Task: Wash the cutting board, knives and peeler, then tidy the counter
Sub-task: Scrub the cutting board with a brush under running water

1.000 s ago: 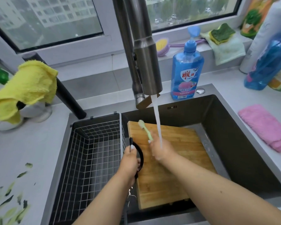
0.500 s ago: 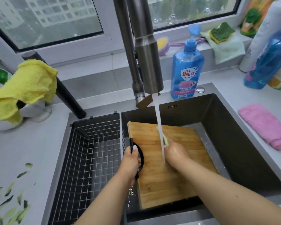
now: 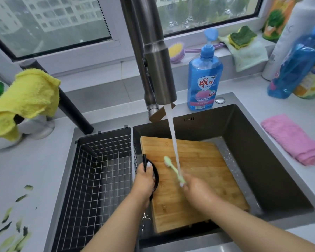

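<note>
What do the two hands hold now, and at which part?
The left hand grips the cutting board by its black handle at the left edge. The right hand holds a green toothbrush by its handle end.

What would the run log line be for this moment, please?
stage: rinsing | left hand: grips cutting board handle | right hand: holds green toothbrush near water stream | faucet: running

Cutting board (image 3: pixel 193 182) under running water (image 3: pixel 173 139) (hands gripping handle, brush (image 3: pixel 174 170))
</note>
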`<move>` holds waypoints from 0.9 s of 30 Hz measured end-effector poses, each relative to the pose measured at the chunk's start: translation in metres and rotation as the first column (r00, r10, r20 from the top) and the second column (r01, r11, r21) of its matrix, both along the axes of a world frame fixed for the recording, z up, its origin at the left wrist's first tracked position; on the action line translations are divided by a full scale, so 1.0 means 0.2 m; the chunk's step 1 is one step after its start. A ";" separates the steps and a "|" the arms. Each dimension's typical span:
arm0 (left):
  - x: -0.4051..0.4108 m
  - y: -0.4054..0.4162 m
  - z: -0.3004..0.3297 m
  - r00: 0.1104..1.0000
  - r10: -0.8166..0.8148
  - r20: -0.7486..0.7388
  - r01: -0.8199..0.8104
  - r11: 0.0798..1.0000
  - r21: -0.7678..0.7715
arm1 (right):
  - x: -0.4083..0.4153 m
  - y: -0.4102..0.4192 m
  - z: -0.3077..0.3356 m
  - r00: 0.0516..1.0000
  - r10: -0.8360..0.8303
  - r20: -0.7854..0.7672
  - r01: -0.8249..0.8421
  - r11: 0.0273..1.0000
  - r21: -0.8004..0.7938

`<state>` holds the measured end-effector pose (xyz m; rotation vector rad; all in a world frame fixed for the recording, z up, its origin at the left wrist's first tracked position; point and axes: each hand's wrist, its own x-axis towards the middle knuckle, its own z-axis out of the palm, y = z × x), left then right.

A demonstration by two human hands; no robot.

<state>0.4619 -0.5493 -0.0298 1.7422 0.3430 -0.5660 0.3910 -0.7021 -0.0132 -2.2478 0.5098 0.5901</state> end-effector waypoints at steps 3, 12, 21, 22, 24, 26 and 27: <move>0.02 -0.04 0.00 0.999 0.008 0.045 -0.012 0.996 0.083 | -0.07 0.02 0.00 0.987 0.120 0.104 -0.121 0.993 -0.002; 0.19 -0.12 0.12 0.998 0.067 0.020 -0.070 0.982 0.176 | -0.16 -0.01 0.17 0.994 0.064 0.090 -0.068 0.997 0.045; 0.25 -0.14 0.15 0.981 0.138 -0.134 -0.117 0.982 0.150 | -0.27 -0.07 0.21 0.985 0.135 0.107 -0.142 0.988 0.062; 0.25 -0.14 0.16 0.977 0.149 -0.151 -0.125 0.980 0.158 | -0.28 -0.08 0.21 0.980 0.168 0.109 -0.173 0.984 0.037; 0.25 -0.15 0.17 0.970 0.168 -0.177 -0.139 0.976 0.167 | -0.23 -0.16 0.17 0.990 0.116 0.085 -0.114 0.993 -0.018; 0.25 -0.16 0.18 0.966 0.176 -0.190 -0.142 0.974 0.177 | -0.18 -0.17 0.16 0.992 0.079 0.103 -0.079 0.997 -0.005; 0.26 -0.17 0.18 0.964 0.179 -0.197 -0.144 0.973 0.179 | -0.18 -0.15 0.18 0.988 0.097 0.121 -0.102 0.994 0.031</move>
